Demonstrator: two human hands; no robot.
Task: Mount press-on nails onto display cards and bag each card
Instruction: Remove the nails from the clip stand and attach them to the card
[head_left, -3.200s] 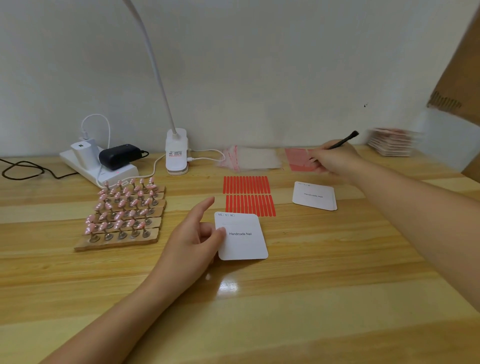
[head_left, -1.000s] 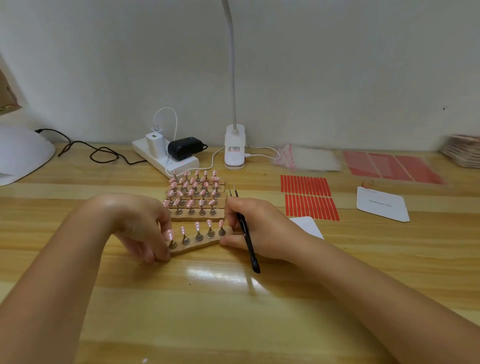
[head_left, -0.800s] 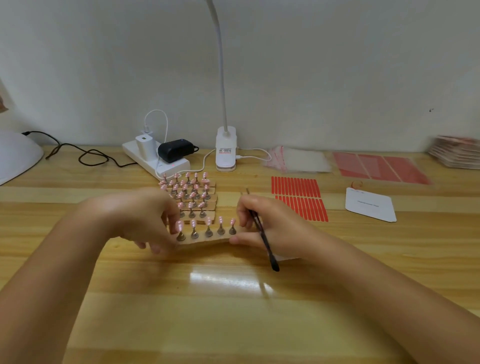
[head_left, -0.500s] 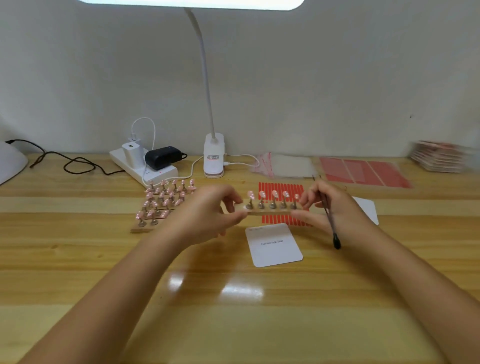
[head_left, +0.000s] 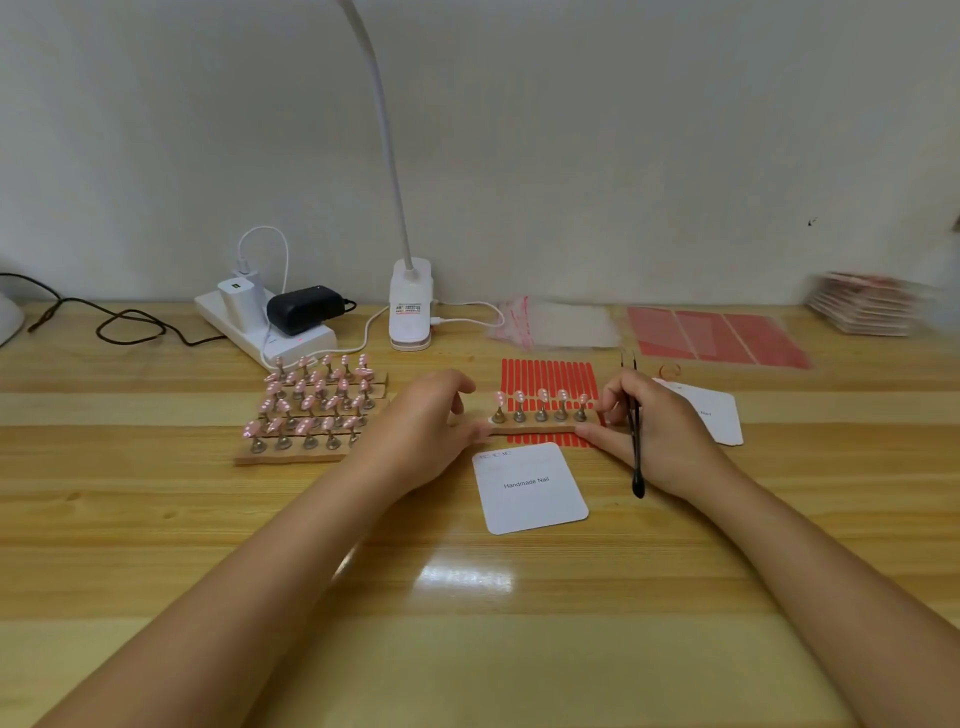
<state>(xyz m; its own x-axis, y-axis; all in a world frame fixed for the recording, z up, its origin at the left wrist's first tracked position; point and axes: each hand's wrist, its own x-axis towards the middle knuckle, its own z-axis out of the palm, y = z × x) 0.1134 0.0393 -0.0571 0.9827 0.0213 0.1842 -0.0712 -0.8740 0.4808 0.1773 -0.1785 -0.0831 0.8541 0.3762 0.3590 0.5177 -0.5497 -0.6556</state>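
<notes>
The person holds a short wooden strip (head_left: 537, 427) by its two ends, the left hand (head_left: 434, 421) pinching one end and the right hand (head_left: 657, 431) the other, low over the red adhesive strips (head_left: 545, 375) and just beyond the blank display card (head_left: 530, 488) marked "Handmade Nail". Five pink press-on nails (head_left: 540, 397) stand on pegs along this strip. The right hand's grip also pins black tweezers (head_left: 634, 441) against the palm, tips pointing away. To the left, the remaining nail racks (head_left: 311, 410) sit on the bench (head_left: 467, 623), well stocked with nails. The task looks barely begun: the near card carries no nails, a second card (head_left: 711, 415) lies partly behind the right hand, and the clear bags (head_left: 556, 325) wait at the back untouched. A blurred stack (head_left: 862, 304) at far right may be finished cards, but that cannot be told. Mounting and bagging remain.
</notes>
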